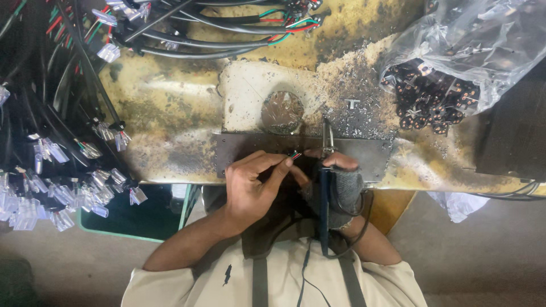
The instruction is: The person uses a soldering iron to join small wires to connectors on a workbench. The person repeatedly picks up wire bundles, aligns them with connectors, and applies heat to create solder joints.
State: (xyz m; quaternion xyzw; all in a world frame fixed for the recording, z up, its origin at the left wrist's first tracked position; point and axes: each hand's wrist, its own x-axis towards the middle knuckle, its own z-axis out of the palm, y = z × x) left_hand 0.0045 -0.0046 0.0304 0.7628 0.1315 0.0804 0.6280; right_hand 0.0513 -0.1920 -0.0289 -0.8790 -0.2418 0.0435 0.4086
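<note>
Both hands grip: left hand (250, 185) pinches coloured wires (294, 154), right hand (340, 185) soldering iron (325, 176).

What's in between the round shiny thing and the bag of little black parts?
In the head view, between the round metal disc and the clear plastic bag lies a scatter of grey solder crumbs and one small T-shaped metal piece.

The person wears a cream short-sleeved shirt (273, 281) with a small dark mark on the chest, on the left side. Two dark grey straps (260, 281) run down the front of it, possibly belonging to an apron, though the view from above is too steep to be sure. The left hand (250, 185) is bare. The right hand (340, 190) wears a dark grey knitted fingerless glove (346, 193), leaving the fingertips uncovered.
</note>
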